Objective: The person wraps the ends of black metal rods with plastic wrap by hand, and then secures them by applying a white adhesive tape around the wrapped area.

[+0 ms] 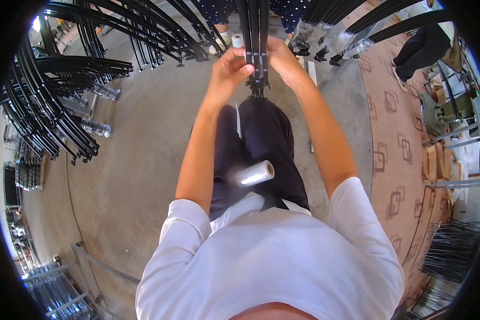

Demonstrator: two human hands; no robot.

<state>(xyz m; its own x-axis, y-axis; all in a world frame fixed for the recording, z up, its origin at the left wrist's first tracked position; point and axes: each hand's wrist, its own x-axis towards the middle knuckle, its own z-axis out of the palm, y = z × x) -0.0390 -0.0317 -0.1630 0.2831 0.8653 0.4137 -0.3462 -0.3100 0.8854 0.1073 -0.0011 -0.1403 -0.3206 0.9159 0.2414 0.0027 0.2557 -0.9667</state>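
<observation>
A bundle of slim black tubes (256, 66) with small fittings near its lower end hangs down from the top centre, over my knees. My left hand (229, 70) is closed at the left side of the bundle, its thumb bent in toward the tubes. On the opposite side, my right hand (284, 61) wraps round the bundle, with its fingertips hidden behind the tubes. A roll of clear plastic film (255, 173) lies on my lap, apart from both hands.
More curved black tubes (53, 106) hang at the left, some with film-wrapped ends. Wrapped tubes (352, 45) hang at the upper right. A person in dotted clothing (216, 12) is opposite me, near another film roll (237, 40). Cardboard boxes (436, 162) stand at the right.
</observation>
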